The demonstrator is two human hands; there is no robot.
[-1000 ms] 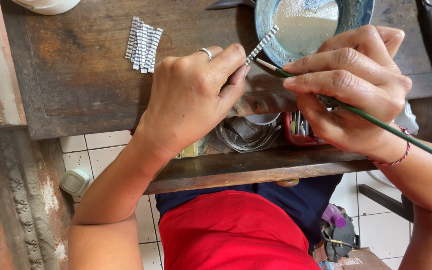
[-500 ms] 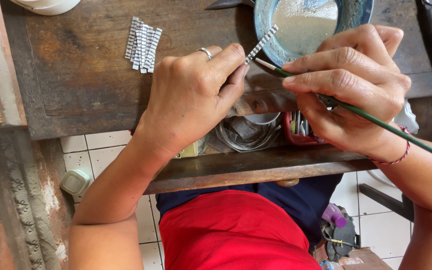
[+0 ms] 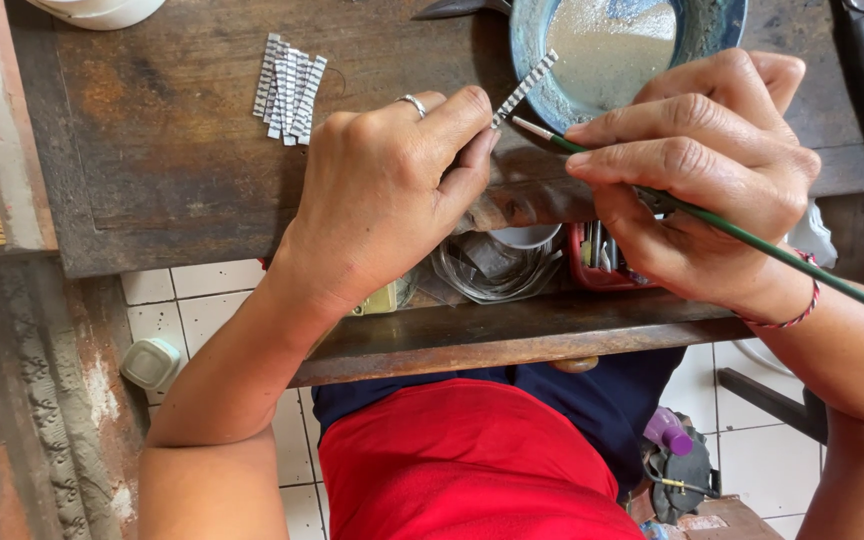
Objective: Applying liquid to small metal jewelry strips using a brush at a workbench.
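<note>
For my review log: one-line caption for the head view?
Left hand holds a silver strip; right hand touches a green brush to it beside a blue bowl.

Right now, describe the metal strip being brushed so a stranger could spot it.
Start at the blue bowl on the wooden bench. Against its near rim, the left hand pinches one ridged silver strip, tilted upward. Unlike the pile of strips lying flat, it meets the green brush.
</note>
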